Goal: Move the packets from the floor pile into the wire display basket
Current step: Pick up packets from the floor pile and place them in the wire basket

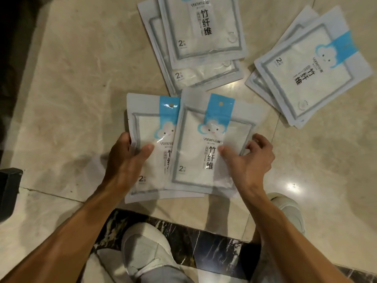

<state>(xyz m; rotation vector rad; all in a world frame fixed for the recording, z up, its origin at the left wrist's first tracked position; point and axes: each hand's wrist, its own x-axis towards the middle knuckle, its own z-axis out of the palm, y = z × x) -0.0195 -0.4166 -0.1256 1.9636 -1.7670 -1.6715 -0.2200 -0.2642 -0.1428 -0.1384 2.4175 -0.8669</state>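
**Gripping two packets above the floor pile**

Holding the left packet [149,148], the left hand [126,158] has its thumb on the face and fingers curled round the left edge. The right hand [247,158] pinches the front packet [206,144], which overlaps the left one, thumb on the face, fingers at its right edge. Beyond lie a far stack [200,37] and, to the right, a tilted right stack [312,68], both on the marble floor [81,78]. White shoes [142,250] stand below.
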